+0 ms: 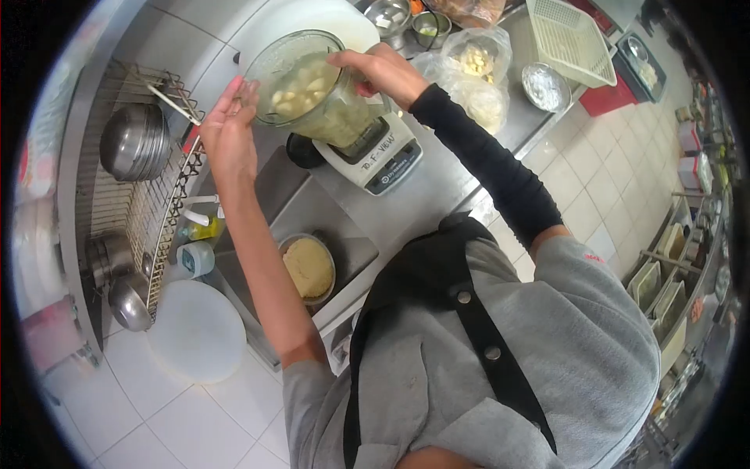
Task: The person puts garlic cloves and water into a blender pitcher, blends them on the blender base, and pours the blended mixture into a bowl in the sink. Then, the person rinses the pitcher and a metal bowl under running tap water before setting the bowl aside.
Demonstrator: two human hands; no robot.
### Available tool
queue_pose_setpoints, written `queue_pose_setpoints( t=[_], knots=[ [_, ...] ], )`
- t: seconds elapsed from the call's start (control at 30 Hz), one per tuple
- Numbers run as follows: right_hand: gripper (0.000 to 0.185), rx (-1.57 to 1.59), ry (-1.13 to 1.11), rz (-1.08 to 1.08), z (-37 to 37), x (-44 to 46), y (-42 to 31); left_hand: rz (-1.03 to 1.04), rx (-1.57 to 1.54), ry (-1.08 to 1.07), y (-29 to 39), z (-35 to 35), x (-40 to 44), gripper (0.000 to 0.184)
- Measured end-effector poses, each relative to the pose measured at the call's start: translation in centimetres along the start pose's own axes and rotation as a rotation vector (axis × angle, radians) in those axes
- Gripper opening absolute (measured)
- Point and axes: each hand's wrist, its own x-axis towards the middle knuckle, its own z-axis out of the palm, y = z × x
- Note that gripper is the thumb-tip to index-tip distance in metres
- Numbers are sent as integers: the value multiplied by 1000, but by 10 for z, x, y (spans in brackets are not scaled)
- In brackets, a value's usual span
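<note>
A clear blender jar (336,117) with pale, garlic-like cloves (301,100) and liquid inside stands tilted over the white blender base (379,160). My right hand (383,74) grips the jar on its handle side, the thumb lying over the rim. On the opposite side my left hand (232,117) is open, fingers stretched upward beside the jar wall; whether they touch it I cannot tell. Next to the base is a round black part (305,151). The jar hides the point where it meets the base.
Below lies a sink (351,234) holding a bowl of yellowish paste (307,268). At left, a wire rack (141,203) carries stacked metal bowls (134,142). Plastic bags (480,78), a foil-like bowl (545,86) and a white basket (566,39) occupy the counter's far right.
</note>
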Motion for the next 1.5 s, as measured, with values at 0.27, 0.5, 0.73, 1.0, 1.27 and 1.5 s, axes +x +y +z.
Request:
queue_pose_setpoints(
  t=[0.27, 0.5, 0.73, 1.0, 1.27, 1.5],
  knots=[
    [45, -235, 64, 18, -47, 11, 102, 543, 812, -10, 30, 42, 7, 35],
    [35, -1086, 25, -157, -49, -26, 335, 474, 931, -9, 4, 73, 19, 23],
    [25, -1132, -127, -308, -36, 30, 339, 314, 753, 0, 6, 72, 23, 23],
    [18, -274, 435, -619, -54, 1, 89, 324, 482, 83, 12, 72, 21, 35],
    [18, -132, 340, -964, -33, 3, -38, 211, 638, 13, 10, 79, 13, 50],
    [15, -374, -110, -39, -48, -96, 168, 131, 1190, 56, 11, 88, 10, 47]
  ],
)
